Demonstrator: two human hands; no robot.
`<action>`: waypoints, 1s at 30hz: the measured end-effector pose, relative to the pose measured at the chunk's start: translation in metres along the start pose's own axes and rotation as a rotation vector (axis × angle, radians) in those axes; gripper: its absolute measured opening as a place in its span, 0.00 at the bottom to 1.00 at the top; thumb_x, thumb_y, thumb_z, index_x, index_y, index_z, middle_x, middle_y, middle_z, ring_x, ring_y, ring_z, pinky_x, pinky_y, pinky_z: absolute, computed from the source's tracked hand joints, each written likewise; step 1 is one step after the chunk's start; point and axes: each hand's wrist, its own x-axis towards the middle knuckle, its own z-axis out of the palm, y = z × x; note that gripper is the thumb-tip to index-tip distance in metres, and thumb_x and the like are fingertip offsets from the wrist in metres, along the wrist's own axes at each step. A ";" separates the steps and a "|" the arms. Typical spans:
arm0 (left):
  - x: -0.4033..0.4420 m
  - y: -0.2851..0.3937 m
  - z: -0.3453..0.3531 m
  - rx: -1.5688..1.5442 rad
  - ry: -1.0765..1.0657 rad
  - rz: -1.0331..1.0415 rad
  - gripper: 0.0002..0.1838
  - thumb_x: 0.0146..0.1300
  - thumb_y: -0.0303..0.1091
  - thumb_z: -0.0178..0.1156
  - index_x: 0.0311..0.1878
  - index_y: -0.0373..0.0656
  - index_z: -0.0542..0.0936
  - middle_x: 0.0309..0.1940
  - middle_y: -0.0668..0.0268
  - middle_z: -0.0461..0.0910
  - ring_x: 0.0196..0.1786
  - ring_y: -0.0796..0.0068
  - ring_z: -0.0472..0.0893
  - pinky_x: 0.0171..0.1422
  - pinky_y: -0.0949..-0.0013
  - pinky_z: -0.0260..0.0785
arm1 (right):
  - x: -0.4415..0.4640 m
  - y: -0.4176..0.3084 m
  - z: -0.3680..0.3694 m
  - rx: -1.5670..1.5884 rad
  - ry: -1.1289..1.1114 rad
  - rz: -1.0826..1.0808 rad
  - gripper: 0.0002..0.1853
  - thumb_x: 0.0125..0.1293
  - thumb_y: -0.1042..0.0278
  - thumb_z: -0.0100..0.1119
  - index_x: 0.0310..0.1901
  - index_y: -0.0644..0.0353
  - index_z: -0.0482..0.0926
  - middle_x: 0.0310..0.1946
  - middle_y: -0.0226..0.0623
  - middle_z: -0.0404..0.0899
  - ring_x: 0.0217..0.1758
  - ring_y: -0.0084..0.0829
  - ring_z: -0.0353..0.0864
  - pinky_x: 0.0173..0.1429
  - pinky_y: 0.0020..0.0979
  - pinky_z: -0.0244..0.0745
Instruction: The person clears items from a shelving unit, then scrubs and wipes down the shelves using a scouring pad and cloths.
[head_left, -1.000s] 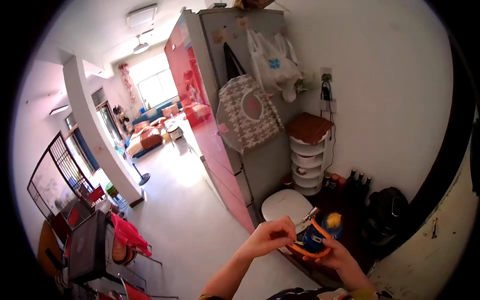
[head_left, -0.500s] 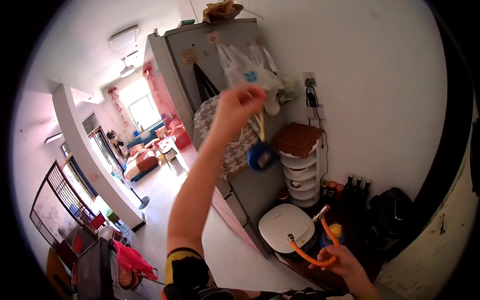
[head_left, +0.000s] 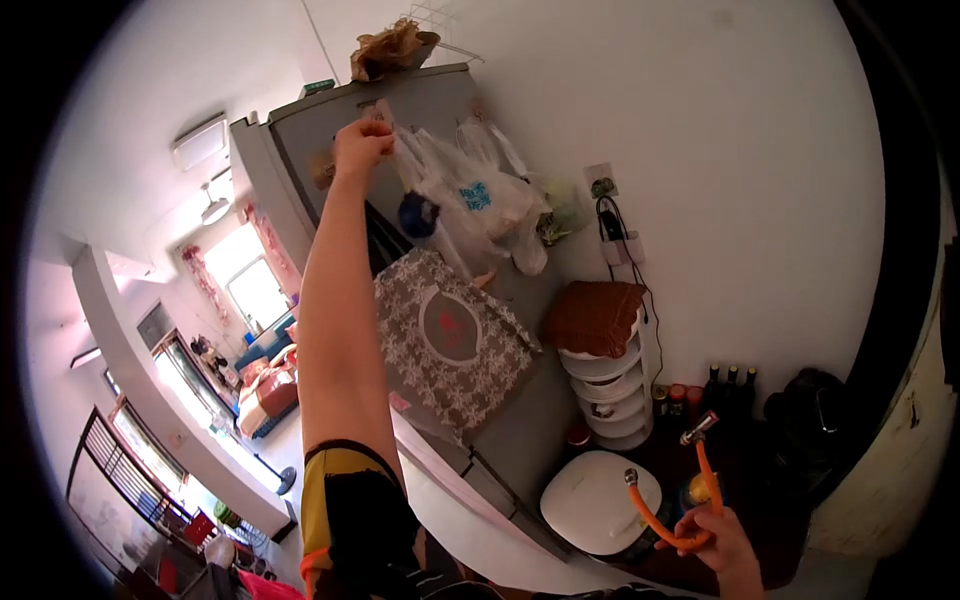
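My left hand [head_left: 364, 150] is raised high at the side of a grey cabinet [head_left: 300, 135], fingers pinched beside a hook plate near its top. Below it hangs a blue round object [head_left: 418, 215] on a pale cord; its exact kind is unclear. A white translucent plastic bag [head_left: 462, 185] hangs just to the right of it. Low on the right, my right hand [head_left: 722, 545] is closed around a bent orange hose [head_left: 709, 472] with metal fittings on both ends. Behind the hose is a white rounded-square appliance [head_left: 598, 500].
A lace-patterned cloth [head_left: 450, 345] hangs on the cabinet side. A white tiered rack [head_left: 618, 400] topped with a brown cushion [head_left: 592, 317] stands against the wall. Dark bottles [head_left: 730, 388] and a black appliance [head_left: 810, 430] are at the right. Wall sockets [head_left: 621, 250] carry dangling cables.
My left hand has moved up and left to the cabinet's top hooks with the blue object. My right hand and the orange hose sit slightly further right as the view shifts.
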 end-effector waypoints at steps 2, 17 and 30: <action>0.021 -0.020 -0.004 0.071 0.013 0.021 0.07 0.52 0.25 0.64 0.36 0.39 0.82 0.31 0.64 0.82 0.32 0.76 0.81 0.36 0.71 0.71 | 0.002 0.005 0.006 0.000 0.093 -0.011 0.10 0.62 0.72 0.50 0.32 0.71 0.78 0.27 0.50 0.78 0.30 0.51 0.81 0.36 0.49 0.80; 0.030 -0.042 0.003 0.809 0.230 0.298 0.10 0.61 0.27 0.50 0.40 0.40 0.81 0.44 0.52 0.80 0.47 0.52 0.79 0.49 0.57 0.74 | -0.002 0.024 0.028 0.007 0.223 -0.231 0.10 0.63 0.75 0.44 0.30 0.70 0.75 0.24 0.48 0.76 0.23 0.46 0.80 0.37 0.53 0.82; -0.024 -0.010 0.009 0.847 0.432 0.459 0.17 0.64 0.43 0.55 0.54 0.50 0.78 0.49 0.60 0.80 0.53 0.59 0.79 0.54 0.55 0.72 | -0.058 0.020 0.009 0.023 0.369 -0.416 0.10 0.62 0.70 0.51 0.30 0.69 0.74 0.21 0.45 0.75 0.22 0.46 0.80 0.32 0.49 0.82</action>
